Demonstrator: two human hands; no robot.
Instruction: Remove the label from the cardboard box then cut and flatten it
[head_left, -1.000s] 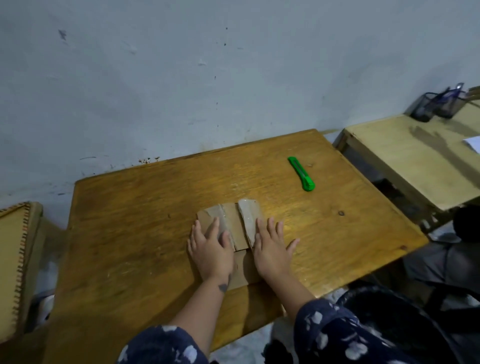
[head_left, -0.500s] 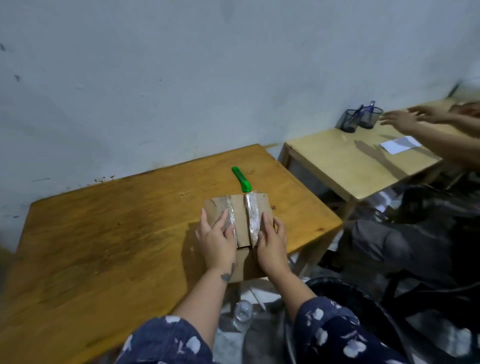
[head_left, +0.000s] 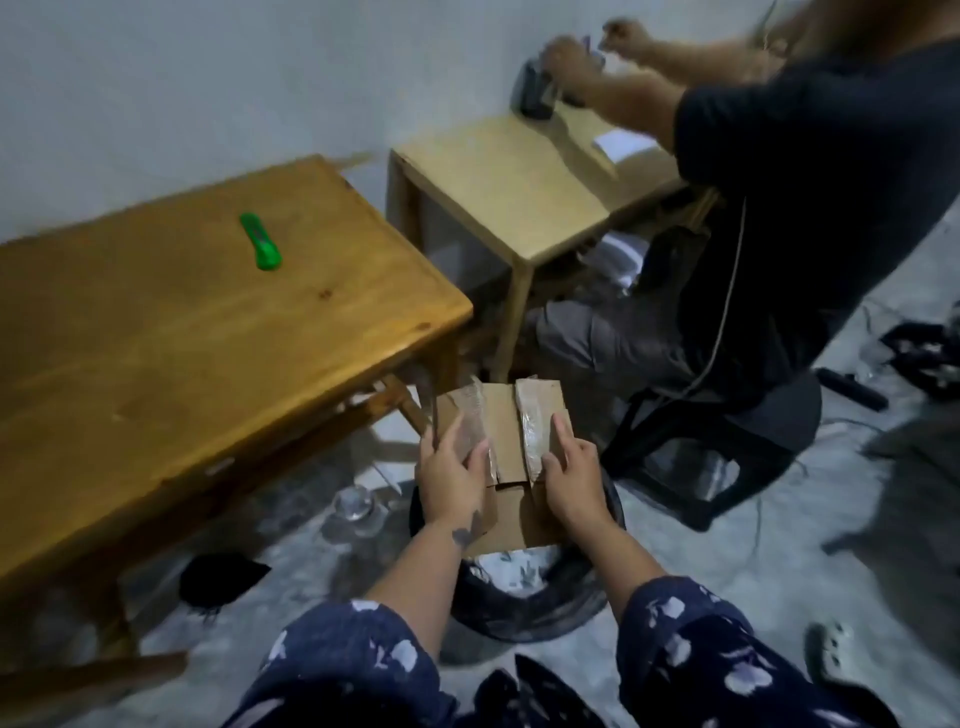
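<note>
The flattened cardboard box, brown with two strips of clear tape, is held in the air to the right of the wooden table. My left hand grips its left side and my right hand grips its right side. The cardboard hangs over a black bin on the floor. The green utility knife lies on the table near its far edge, well away from both hands.
A second, paler table stands to the right, with a black pen holder and a white paper. Another person sits there, arms reaching over it. A clear glass and dark scraps lie on the floor.
Both hands lifted the flattened cardboard off the table and carried it right and down, over the bin. The view swung to the right.
</note>
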